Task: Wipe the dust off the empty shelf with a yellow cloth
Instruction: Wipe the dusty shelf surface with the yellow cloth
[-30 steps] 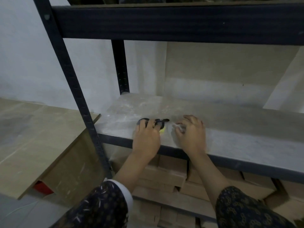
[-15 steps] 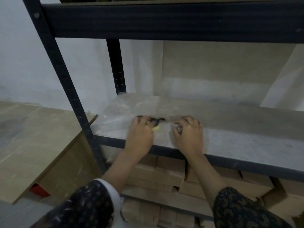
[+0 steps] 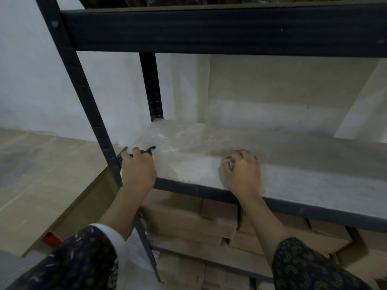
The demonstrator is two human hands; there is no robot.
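While the left hand lies knuckles-up on the front left corner of the shelf board, its fingers are curled down over the yellow cloth and clamp it against the surface. Nearly all of the cloth is hidden beneath the palm. Only a sliver of yellow shows at the thumb side, and a dark strand pokes out past the fingertips. The right hand rests further along the same board, well apart from the left, with its wrist over the front rail. Its fingers are bent around a small pale thing, too blurred to identify. The board is grey and dusty, with pale smears toward the back left. The left hand is just beside the dark front upright. A second upright stands at the back corner, and a dark beam crosses overhead. Stacked cardboard boxes fill the level below the shelf. Left of the rack, a brown board lies flat with something red under its near corner. Patterned dark sleeves cover both forearms.
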